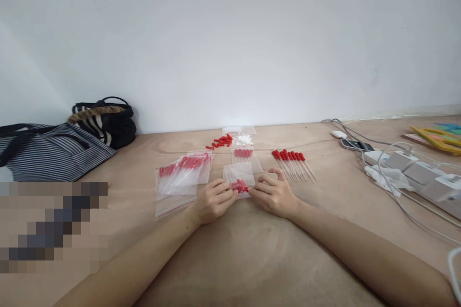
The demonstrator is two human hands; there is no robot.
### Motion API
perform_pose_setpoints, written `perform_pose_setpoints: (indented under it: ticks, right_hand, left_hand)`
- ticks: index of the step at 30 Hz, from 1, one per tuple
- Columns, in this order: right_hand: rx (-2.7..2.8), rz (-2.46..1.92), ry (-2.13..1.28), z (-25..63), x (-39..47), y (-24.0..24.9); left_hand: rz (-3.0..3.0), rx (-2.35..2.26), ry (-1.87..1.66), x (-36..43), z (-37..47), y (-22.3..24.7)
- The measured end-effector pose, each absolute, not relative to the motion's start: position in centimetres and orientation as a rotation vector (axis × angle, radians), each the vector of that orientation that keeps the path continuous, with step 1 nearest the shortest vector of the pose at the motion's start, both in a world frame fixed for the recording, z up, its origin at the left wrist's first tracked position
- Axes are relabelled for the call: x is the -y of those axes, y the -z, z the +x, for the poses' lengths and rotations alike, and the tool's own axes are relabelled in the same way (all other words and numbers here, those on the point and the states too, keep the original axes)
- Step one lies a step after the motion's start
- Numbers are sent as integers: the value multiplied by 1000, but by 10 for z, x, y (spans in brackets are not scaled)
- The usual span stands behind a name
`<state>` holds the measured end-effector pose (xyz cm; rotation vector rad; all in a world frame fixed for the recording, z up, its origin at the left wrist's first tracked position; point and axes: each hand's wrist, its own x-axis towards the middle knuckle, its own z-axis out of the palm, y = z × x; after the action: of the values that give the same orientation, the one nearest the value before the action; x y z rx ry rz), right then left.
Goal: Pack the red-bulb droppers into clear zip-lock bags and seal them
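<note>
A clear zip bag point(238, 171) lies in front of me with red-bulbed droppers inside, their red ends toward me. My left hand point(216, 200) pinches its near left corner, and my right hand point(275, 194) pinches the near right one. Left of it, filled zip bags point(183, 175) of droppers overlap in a pile. Just behind sits another filled bag point(244, 154). To the right of my right hand, loose droppers point(292, 163) with red bulbs and clear stems lie side by side in a row.
Loose red bulbs point(222, 141) and a bag of clear stems point(243, 140) lie near the wall. A striped bag point(61, 151) and a black bag point(115, 122) stand at left. On the right are a power strip with chargers point(414, 168), cables, crumpled tissue point(387, 178) and a yellow frame point(435, 140).
</note>
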<state>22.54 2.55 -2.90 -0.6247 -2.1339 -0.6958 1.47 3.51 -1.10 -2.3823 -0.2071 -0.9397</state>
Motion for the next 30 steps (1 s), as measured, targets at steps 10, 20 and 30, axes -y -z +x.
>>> perform_pose_setpoints:
  ticks: [10, 20, 30]
  right_hand:
    - [2105, -632, 637, 228, -26, 29]
    - [2109, -628, 574, 221, -24, 27]
    - [2065, -668, 622, 219, -22, 26]
  left_hand:
    - [-2473, 332, 910, -36, -5, 7]
    - [-2514, 348, 1006, -36, 5, 11]
    - [-2478, 276, 1030, -33, 10, 9]
